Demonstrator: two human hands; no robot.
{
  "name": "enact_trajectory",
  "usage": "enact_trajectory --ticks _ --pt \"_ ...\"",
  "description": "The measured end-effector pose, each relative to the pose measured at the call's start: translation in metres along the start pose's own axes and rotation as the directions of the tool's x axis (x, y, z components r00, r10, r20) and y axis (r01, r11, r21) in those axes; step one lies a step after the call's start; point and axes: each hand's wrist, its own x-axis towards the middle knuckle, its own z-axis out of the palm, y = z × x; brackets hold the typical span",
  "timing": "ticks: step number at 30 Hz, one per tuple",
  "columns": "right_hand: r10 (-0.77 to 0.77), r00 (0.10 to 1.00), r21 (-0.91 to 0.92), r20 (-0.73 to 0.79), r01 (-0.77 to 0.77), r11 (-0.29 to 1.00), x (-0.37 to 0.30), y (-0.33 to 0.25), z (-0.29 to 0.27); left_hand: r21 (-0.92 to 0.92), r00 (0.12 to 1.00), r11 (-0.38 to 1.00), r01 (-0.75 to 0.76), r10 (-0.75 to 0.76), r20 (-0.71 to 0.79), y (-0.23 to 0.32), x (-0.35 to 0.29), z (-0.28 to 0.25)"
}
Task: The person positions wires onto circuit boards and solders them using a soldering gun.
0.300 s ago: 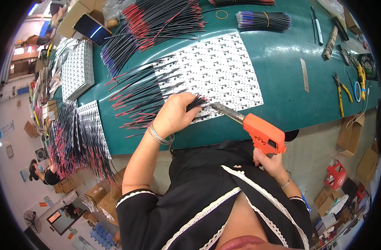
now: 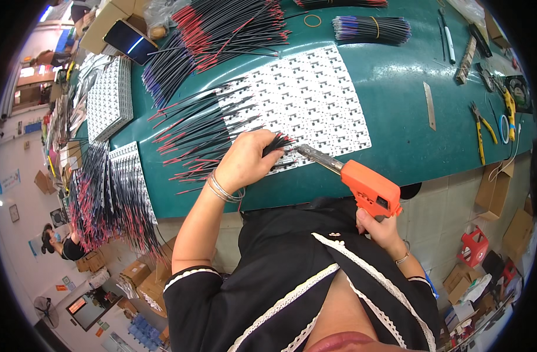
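Our left hand (image 2: 245, 158) pinches wires (image 2: 275, 144) pointing right toward the soldering gun (image 2: 368, 183) our right hand (image 2: 382, 230) grips, slanting far-left.

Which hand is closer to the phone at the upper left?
Left. The left hand, holding black wires, is to the right of the phone and closer to the body; the right hand, gripping the orange tool, is farther off that same way.

On the table (image 2: 391, 135) before you lay the board sheet (image 2: 321, 88), with wires (image 2: 209, 124) across its left edge; left of them sat the board stack (image 2: 110, 97), the phone (image 2: 129, 42) behind it, while the metal strip (image 2: 429, 107) lay between the board sheet and the pliers (image 2: 479, 136) on the right
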Motion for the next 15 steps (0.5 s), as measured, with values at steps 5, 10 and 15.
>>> enact_trajectory --ticks 5,10,15 --pt "0.007 1.000 0.048 -0.005 -0.007 0.999 -0.0017 0.0037 -0.0024 -0.011 1.000 1.000 0.011 -0.011 0.027 0.0065 0.0014 -0.0046" --pt "0.007 1.000 -0.011 -0.003 -0.007 1.000 0.0009 -0.0050 0.0022 -0.012 0.999 1.000 0.013 -0.012 0.047 0.0071 0.0023 -0.0063" --pt "-0.011 1.000 -0.017 0.005 0.011 1.000 0.0000 -0.0025 -0.0002 0.031 0.998 0.999 0.026 -0.028 0.063 0.0060 0.0026 -0.0063"
